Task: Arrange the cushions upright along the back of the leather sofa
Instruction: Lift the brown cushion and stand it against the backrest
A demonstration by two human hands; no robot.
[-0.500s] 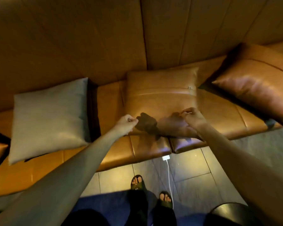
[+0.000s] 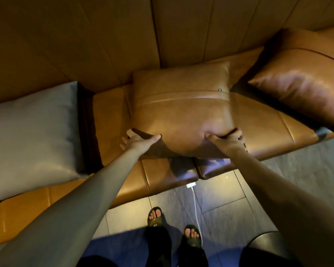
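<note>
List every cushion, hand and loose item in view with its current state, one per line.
Tan cushion: gripped at both near corners, top edge against the backrest.
Grey cushion: leaning on the backrest, untouched.
Brown cushion: tilted at the right end, untouched.
Left hand: closed on the tan cushion.
Right hand: closed on the tan cushion.
White charger cable: trailing across the floor.

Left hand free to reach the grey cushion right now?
Probably not yet: the left hand grips the tan cushion's lower corner, as does the right hand. The grey cushion leans nearby to its left with nothing between, so releasing should suffice.
</note>
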